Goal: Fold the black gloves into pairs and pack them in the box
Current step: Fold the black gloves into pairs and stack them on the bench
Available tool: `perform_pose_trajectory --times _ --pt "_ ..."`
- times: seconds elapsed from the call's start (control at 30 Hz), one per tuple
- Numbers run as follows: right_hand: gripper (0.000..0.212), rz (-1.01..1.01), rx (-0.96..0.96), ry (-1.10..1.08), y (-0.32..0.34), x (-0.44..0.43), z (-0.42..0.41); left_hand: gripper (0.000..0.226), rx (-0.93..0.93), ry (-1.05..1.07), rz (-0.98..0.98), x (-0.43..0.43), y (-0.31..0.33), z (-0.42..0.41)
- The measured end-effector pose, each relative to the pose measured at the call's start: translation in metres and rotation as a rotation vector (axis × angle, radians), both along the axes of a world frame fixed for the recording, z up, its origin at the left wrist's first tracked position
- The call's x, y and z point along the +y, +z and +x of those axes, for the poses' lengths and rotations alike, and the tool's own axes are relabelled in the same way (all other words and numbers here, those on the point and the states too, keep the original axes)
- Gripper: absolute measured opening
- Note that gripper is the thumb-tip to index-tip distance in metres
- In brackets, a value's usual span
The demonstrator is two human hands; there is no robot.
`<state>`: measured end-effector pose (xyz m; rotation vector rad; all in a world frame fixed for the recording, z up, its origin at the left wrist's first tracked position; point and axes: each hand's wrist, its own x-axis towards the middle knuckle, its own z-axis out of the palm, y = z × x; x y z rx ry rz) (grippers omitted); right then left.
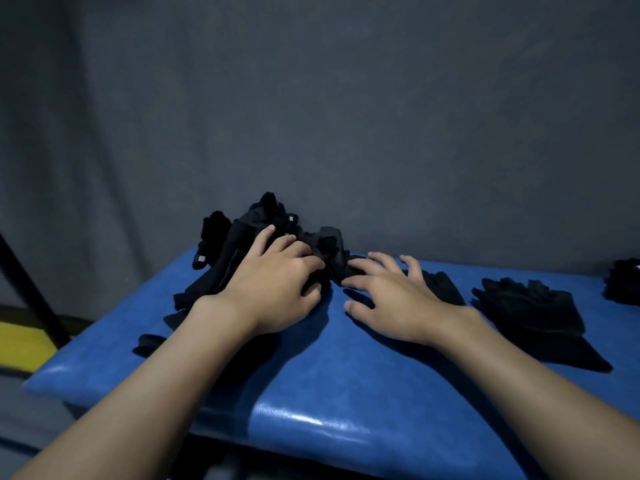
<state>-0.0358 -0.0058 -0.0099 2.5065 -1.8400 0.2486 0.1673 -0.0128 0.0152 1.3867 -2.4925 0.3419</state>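
Observation:
A heap of black gloves (242, 237) lies at the back left of the blue padded bench (346, 375). My left hand (277, 285) rests on the heap's right side, fingers curled into the fabric. My right hand (391, 299) lies spread and flat, its fingertips touching a crumpled glove (334, 251) at the heap's edge. A flat black glove (443, 285) lies just under and beyond my right hand. Further right a laid-out pair of gloves (540, 317) lies flat. No box is in view.
More black gloves (623, 285) sit at the bench's far right edge. A loose glove piece (149, 344) lies near the left edge. A grey curtain (346, 116) hangs right behind the bench. A dark pole (31, 285) and a yellow surface (24, 344) are at left.

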Motion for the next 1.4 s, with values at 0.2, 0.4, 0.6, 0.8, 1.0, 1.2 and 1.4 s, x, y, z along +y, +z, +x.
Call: perform_pose_trajectory --times 0.2,0.4,0.6,0.8,1.0,1.2,1.4 --pt "0.051 -0.067 -0.041 -0.001 0.004 -0.002 -0.002 0.043 0.003 0.013 -0.002 -0.003 0.001 -0.005" --pt "0.042 -0.185 -0.198 0.004 0.014 0.004 -0.011 0.041 0.073 -0.006 -0.030 -0.005 0.001 -0.014" --pt "0.043 -0.282 -0.296 0.021 0.025 0.013 -0.023 0.042 0.110 -0.027 -0.004 -0.002 0.004 -0.027" --pt "0.045 -0.319 -0.373 0.032 0.034 0.026 -0.040 0.050 0.110 -0.021 0.031 -0.001 0.004 -0.043" --pt "0.048 -0.246 -0.494 0.008 0.035 0.044 -0.065 0.058 0.146 -0.057 0.017 0.000 0.009 -0.065" --pt "0.035 -0.220 -0.505 -0.045 0.029 0.056 -0.093 0.048 0.194 -0.188 -0.019 0.005 0.009 -0.092" --pt "0.035 -0.246 -0.493 -0.044 0.034 0.064 -0.102 0.047 0.316 -0.412 -0.085 0.012 0.012 -0.112"
